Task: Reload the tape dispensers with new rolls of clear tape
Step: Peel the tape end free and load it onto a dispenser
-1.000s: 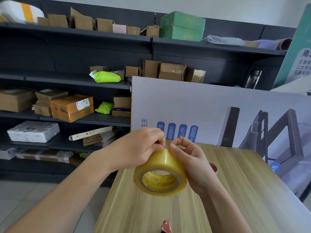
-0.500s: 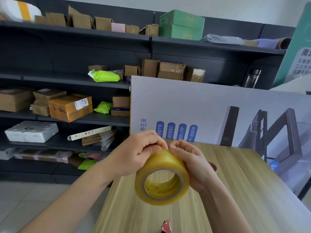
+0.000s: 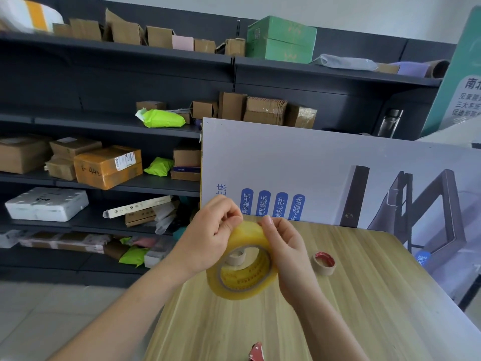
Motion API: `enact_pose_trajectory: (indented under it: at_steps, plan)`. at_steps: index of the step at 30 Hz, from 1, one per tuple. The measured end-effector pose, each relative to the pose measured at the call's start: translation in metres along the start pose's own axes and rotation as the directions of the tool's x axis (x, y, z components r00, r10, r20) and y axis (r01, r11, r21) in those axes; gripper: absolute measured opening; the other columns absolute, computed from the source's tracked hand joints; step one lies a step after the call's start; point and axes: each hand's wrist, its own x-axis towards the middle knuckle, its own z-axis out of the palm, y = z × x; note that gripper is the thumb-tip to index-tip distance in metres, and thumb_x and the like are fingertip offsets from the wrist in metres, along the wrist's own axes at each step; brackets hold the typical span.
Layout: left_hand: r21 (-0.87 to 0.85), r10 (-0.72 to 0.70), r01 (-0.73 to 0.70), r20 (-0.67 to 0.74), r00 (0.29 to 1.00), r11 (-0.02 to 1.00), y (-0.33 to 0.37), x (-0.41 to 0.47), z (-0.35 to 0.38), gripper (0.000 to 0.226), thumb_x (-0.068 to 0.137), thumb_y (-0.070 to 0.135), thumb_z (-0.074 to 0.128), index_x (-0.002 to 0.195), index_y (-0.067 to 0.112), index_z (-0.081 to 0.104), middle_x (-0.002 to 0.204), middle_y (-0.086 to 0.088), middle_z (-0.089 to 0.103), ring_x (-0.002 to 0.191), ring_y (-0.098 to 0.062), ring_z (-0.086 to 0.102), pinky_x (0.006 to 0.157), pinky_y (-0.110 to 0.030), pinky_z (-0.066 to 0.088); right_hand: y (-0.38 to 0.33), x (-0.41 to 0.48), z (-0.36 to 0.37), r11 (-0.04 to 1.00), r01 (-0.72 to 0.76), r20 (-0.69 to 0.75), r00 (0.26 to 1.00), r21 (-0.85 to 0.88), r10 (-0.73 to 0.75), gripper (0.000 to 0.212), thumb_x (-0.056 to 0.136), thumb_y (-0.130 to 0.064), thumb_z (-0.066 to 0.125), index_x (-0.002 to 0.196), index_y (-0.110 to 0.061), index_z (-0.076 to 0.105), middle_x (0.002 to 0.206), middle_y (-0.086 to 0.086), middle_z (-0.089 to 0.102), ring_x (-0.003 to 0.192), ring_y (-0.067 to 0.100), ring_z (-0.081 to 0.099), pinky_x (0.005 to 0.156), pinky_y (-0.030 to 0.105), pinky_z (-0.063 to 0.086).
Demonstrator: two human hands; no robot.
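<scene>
A fat roll of yellowish clear tape (image 3: 244,287) hangs above the wooden table (image 3: 359,308), its open core facing me. My left hand (image 3: 210,238) pinches at the top of the roll with curled fingers. My right hand (image 3: 289,256) cups the roll's right side, thumb and fingers at its top edge. A red tip of a tape dispenser (image 3: 256,351) pokes in at the bottom edge of the view. Two empty cardboard cores lie on the table: one (image 3: 324,263) with a red inside to the right, one (image 3: 235,256) seen through the roll's hole.
A large white printed board (image 3: 325,162) leans upright along the table's far edge. Dark shelving (image 3: 104,126) full of cardboard boxes and green parcels runs behind and to the left. Tiled floor (image 3: 52,313) lies left of the table.
The roll has tilted and dropped slightly toward the table, and both hands shifted with it. A red-lined empty core to the right is now uncovered.
</scene>
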Motion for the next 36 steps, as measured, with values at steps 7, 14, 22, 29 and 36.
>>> enact_pose_trajectory:
  at_steps: [7, 14, 22, 29, 36]
  plan:
    - [0.017, -0.201, 0.211, -0.228, 0.953, 0.977, -0.008, 0.005, 0.014, 0.014, 0.097, 0.019, 0.051, 0.087, 0.012, 0.056, 0.082, 0.008, 0.054, 0.076, -0.002, 0.049, 0.064, -0.008, 0.039, 0.032, -0.019, 0.021, 0.714, 0.440, -0.028, 0.841, -0.545, -0.540, 0.070, 0.069, -0.078, 0.057, 0.107, -0.018, 0.057, 0.111, -0.005, 0.054, 0.110, 0.008, 0.050, 0.089, 0.017, 0.042]
    - [0.001, -0.233, 0.241, -0.257, 0.938, 0.970, -0.014, 0.000, 0.024, 0.013, 0.095, 0.021, 0.053, 0.084, 0.014, 0.059, 0.080, 0.009, 0.058, 0.080, -0.006, 0.053, 0.069, -0.022, 0.040, 0.035, -0.016, 0.018, 0.944, 0.260, 0.172, 0.959, -0.206, -0.226, 0.046, 0.082, -0.046, 0.068, 0.078, -0.002, 0.054, 0.063, 0.002, 0.044, 0.059, 0.015, 0.040, 0.054, 0.031, 0.035]
    - [-0.387, -0.345, 0.238, -0.237, 0.908, 0.891, -0.010, -0.003, 0.033, 0.013, 0.096, 0.012, 0.052, 0.086, 0.006, 0.058, 0.077, -0.016, 0.064, 0.070, -0.021, 0.062, 0.068, -0.031, 0.051, 0.030, -0.014, 0.004, 0.980, 0.104, 0.078, 0.993, -0.172, -0.092, 0.041, 0.090, -0.040, 0.055, 0.084, 0.001, 0.061, 0.065, 0.004, 0.051, 0.055, 0.006, 0.047, 0.051, 0.017, 0.040]
    - [-0.561, -0.505, 0.404, -0.030, 0.863, 0.723, -0.021, -0.010, 0.041, 0.007, 0.085, 0.000, 0.065, 0.083, 0.003, 0.060, 0.062, -0.002, 0.062, 0.061, -0.015, 0.058, 0.062, -0.028, 0.051, 0.043, -0.028, -0.013, 0.986, -0.115, 0.141, 0.981, -0.120, 0.132, 0.019, 0.075, -0.031, 0.061, 0.086, -0.018, 0.069, 0.067, -0.006, 0.060, 0.064, 0.007, 0.054, 0.056, 0.015, 0.042]
    - [-0.536, -0.494, 0.349, -0.153, 0.856, 0.769, -0.017, -0.028, 0.060, 0.011, 0.086, 0.002, 0.065, 0.077, 0.003, 0.060, 0.063, -0.015, 0.062, 0.059, -0.025, 0.057, 0.059, -0.035, 0.051, 0.051, -0.033, -0.027, 0.940, -0.287, 0.112, 0.944, -0.183, 0.310, 0.013, 0.085, -0.030, 0.065, 0.086, -0.019, 0.072, 0.075, 0.000, 0.071, 0.070, 0.012, 0.065, 0.066, 0.026, 0.048]
